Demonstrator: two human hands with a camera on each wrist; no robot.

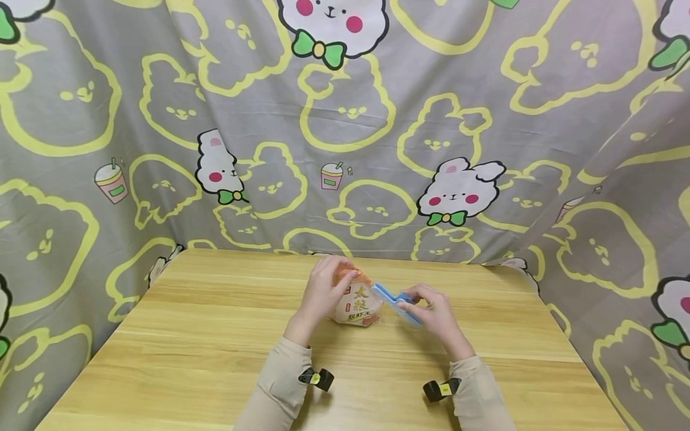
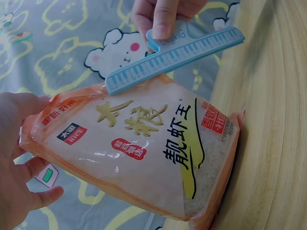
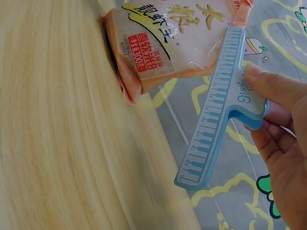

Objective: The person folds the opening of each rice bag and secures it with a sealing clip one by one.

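Note:
A small bag of rice [image 1: 356,308] with orange edges and gold lettering stands upright on the table. My left hand [image 1: 323,287] grips its top at the corner, thumb on the near side. In the left wrist view the bag [image 2: 139,158] shows grains through a clear patch low on its front. Between thumb and fingers, my right hand [image 1: 435,311] pinches the handle of a blue sealing clip [image 3: 211,115] with a piano-key print. One end of the clip [image 2: 177,60] is at the bag's top edge; whether its jaws enclose the film cannot be told.
The wooden table [image 1: 178,347] reaches back to a grey patterned curtain [image 1: 366,161], which also hangs along both sides. A black camera sits on each wrist, the left camera [image 1: 318,378] and the right camera [image 1: 441,389].

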